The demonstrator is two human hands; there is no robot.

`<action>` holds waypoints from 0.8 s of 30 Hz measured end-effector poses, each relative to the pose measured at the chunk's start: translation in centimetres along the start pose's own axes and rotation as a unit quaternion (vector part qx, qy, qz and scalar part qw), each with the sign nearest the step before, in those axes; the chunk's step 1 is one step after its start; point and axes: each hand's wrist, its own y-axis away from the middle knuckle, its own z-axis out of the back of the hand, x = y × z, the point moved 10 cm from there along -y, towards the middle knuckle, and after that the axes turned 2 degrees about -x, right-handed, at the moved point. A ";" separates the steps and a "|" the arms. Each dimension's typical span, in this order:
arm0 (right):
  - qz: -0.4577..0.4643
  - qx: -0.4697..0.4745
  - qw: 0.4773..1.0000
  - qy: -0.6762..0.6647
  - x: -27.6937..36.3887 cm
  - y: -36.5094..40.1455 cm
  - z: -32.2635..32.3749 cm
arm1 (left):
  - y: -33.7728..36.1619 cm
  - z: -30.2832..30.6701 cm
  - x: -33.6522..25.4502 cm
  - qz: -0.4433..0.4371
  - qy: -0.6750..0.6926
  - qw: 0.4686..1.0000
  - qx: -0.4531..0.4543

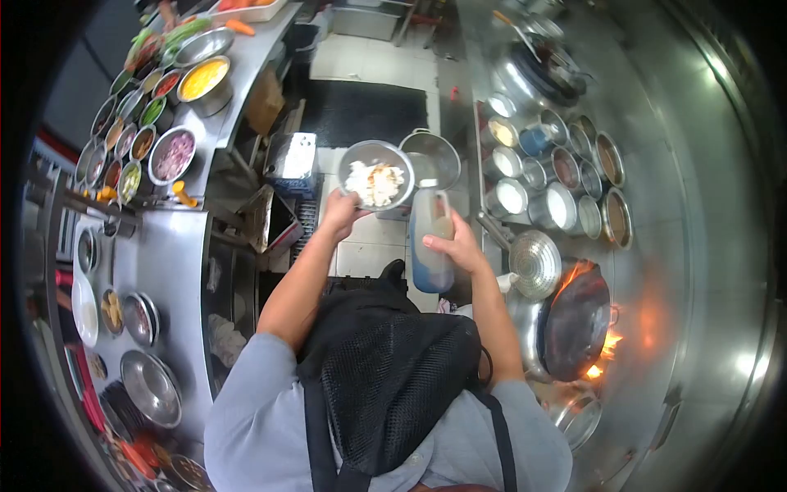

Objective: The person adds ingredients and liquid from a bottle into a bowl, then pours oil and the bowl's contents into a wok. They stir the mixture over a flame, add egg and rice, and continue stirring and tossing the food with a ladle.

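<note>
A pale tiled floor point(373, 57) runs down the narrow aisle, a black rubber mat point(361, 111) across it. A long stainless steel tabletop point(168, 254) lines the left side; a shiny steel wall point(697, 180) rises on the right, catching orange firelight.

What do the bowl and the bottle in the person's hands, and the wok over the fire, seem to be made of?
Bowl: metal, likely stainless steel; it is grey and shiny, with bright reflections on the rim.
Bottle: probably plastic; the wall is translucent and dull, with no glassy glint.
Wok: dark metal, perhaps iron or carbon steel; the surface is matte and blackened, with hardly any shine.
</note>
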 end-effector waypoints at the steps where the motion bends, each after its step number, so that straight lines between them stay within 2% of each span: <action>1: 0.032 -0.035 0.999 -0.023 0.9 0.5 1.6 | 0.3 0.0 -0.1 0.013 0.021 1.000 0.012; 3: 0.065 -0.086 0.993 -0.052 1.9 1.2 5.1 | 1.5 0.2 -0.4 0.029 0.073 0.997 0.020; 5: 0.169 -0.182 0.967 -0.063 4.0 1.8 10.3 | 3.0 0.2 -1.4 0.025 0.114 0.993 0.034; 7: 0.190 -0.265 0.943 -0.063 6.8 3.0 15.0 | 3.7 2.0 -1.9 0.002 0.123 0.992 -0.008; 8: 0.239 -0.303 0.922 -0.028 7.4 2.8 18.2 | 4.3 3.1 -2.2 -0.012 0.124 0.992 -0.035; 9: 0.243 -0.346 0.906 0.020 7.7 2.6 21.3 | 4.7 4.6 -2.6 -0.028 0.127 0.989 -0.066; 10: 0.242 -0.389 0.889 0.010 7.9 2.0 24.1 | 4.8 5.9 -2.7 -0.035 0.119 0.990 -0.066; 11: 0.265 -0.420 0.867 0.030 7.8 1.1 27.0 | 5.4 7.4 -2.8 -0.047 0.116 0.989 -0.074; 12: 0.261 -0.479 0.830 0.116 8.6 0.7 29.2 | 6.9 8.4 -3.6 -0.071 0.119 0.980 -0.140; 13: 0.264 -0.557 0.746 0.251 9.1 0.3 31.4 | 7.1 11.1 -3.1 -0.078 0.126 0.974 -0.171; 14: 0.269 -0.565 0.722 0.294 8.3 -1.5 34.2 | 7.7 12.2 -3.5 -0.113 0.160 0.968 -0.157; 15: 0.244 -0.569 0.692 0.371 9.0 -2.6 34.9 | 9.4 13.9 -3.8 -0.134 0.154 0.952 -0.229; 16: 0.222 -0.584 0.667 0.405 7.0 -4.6 38.1 | 10.4 14.7 -3.8 -0.159 0.165 0.937 -0.265; 17: 0.258 -0.579 0.672 0.383 6.3 -5.7 38.9 | 12.2 15.8 -4.5 -0.187 0.175 0.916 -0.308; 18: 0.255 -0.609 0.610 0.438 5.7 -5.8 39.3 | 13.4 17.5 -4.6 -0.203 0.184 0.902 -0.334; 19: 0.217 -0.586 0.627 0.466 5.1 -6.6 39.2 | 14.8 18.8 -4.6 -0.220 0.193 0.880 -0.375; 20: 0.215 -0.614 0.625 0.431 2.9 -6.9 40.4 | 15.9 20.0 -4.9 -0.240 0.200 0.865 -0.392; 23: 0.216 -0.679 0.539 0.449 -0.8 -7.6 40.3 | 18.4 24.0 -6.3 -0.290 0.210 0.823 -0.441; 24: 0.243 -0.630 0.627 0.389 -3.4 -9.6 41.4 | 19.4 25.7 -6.2 -0.289 0.243 0.799 -0.468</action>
